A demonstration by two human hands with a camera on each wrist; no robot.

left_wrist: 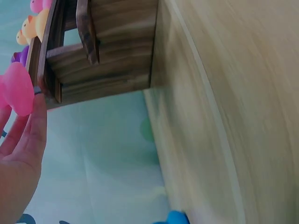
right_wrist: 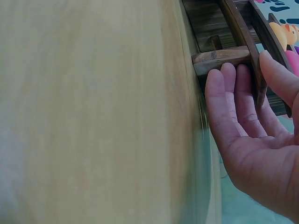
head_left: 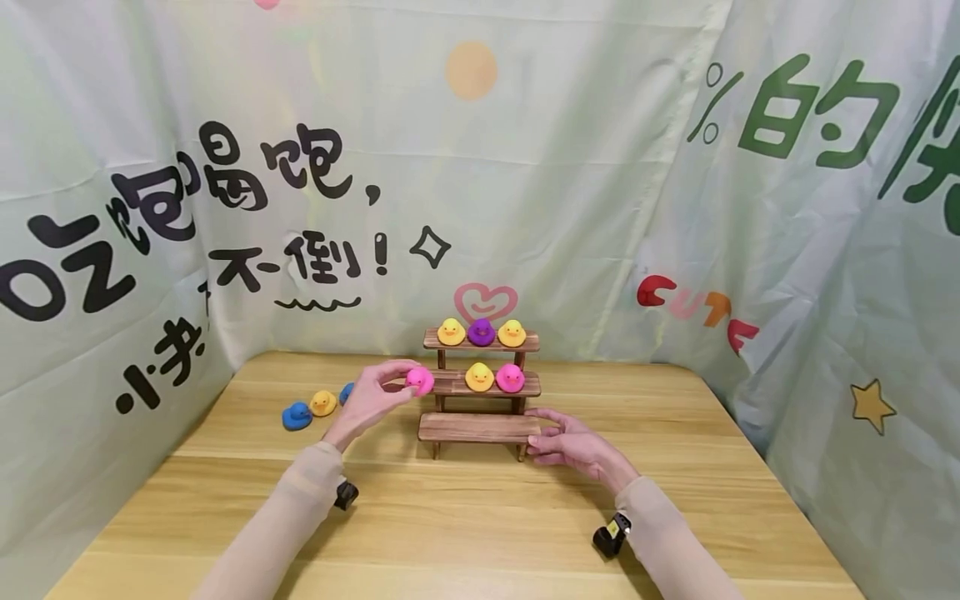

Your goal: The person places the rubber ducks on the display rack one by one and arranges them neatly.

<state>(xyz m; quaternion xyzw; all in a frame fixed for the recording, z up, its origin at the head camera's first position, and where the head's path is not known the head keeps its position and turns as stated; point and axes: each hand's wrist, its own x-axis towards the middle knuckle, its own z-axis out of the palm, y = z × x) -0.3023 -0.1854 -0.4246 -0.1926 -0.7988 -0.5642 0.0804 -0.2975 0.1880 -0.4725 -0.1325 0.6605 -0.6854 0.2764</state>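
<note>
A pink rubber duck (head_left: pixel 420 381) is pinched in my left hand (head_left: pixel 371 398) at the left end of the middle shelf of a three-step wooden stand (head_left: pixel 478 427). In the left wrist view the pink duck (left_wrist: pixel 17 88) is at the fingertips, beside the shelf edge. My right hand (head_left: pixel 576 447) grips the right end of the lowest shelf, thumb on the board and fingers beneath it by the leg (right_wrist: pixel 222 58). Yellow ducks (head_left: pixel 451 332) flank a purple duck (head_left: pixel 482 332) on the top shelf. Another yellow duck (head_left: pixel 479 377) and pink duck (head_left: pixel 511 378) sit on the middle shelf.
Left of the stand, a blue duck (head_left: pixel 297 416) and a yellow duck (head_left: pixel 323 403) lie on the wooden table (head_left: pixel 480 533). Another blue duck (head_left: pixel 346 393) is partly hidden behind my left hand. A printed cloth (head_left: pixel 570 208) hangs behind and around the table.
</note>
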